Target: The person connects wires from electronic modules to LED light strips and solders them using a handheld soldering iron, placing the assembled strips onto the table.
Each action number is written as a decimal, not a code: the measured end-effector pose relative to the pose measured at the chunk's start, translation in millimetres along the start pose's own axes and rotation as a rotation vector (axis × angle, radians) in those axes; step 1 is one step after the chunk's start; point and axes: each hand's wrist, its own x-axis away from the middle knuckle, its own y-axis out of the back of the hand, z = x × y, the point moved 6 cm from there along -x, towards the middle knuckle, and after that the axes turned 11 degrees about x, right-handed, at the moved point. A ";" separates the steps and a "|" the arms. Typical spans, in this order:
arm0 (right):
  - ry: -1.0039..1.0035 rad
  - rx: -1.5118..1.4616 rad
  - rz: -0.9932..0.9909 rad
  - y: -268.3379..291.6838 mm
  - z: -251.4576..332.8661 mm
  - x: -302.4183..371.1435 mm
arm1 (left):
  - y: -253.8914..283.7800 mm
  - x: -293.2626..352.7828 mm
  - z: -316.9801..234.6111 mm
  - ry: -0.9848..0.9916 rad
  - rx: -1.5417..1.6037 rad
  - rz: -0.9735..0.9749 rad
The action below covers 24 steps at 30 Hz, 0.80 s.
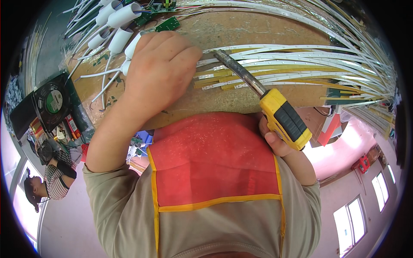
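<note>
My right hand (277,142) grips the yellow and black handle of a soldering iron (286,118). The iron's metal barrel slants up and left, its dark tip above the ends of several thin white and yellow LED strips (275,60). Just left of the tip is my left hand (165,64), closed with its back towards me. Its fingertips are hidden, so I cannot make out what they hold. White plastic lamp caps (120,41) with white cables lie beside and partly behind this hand. A small green circuit board (167,24) is just beyond the knuckles.
The strips lie across a brown worktop (258,26) and fan out to the right. More circuit boards and caps are at the far left. A black fan (52,102) stands at the left edge. Another person (53,180) is farther off on the left.
</note>
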 end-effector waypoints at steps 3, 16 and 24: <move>0.013 0.026 -0.008 -0.5 1.0 -0.4 | -1.0 0.8 -0.8 -0.001 -0.002 -0.011; 0.040 0.093 -0.035 -2.7 -0.4 -1.3 | -2.4 1.0 0.8 0.014 0.019 -0.011; 0.053 0.004 -0.059 0.9 0.1 -1.4 | -2.6 0.4 0.7 0.018 0.016 -0.014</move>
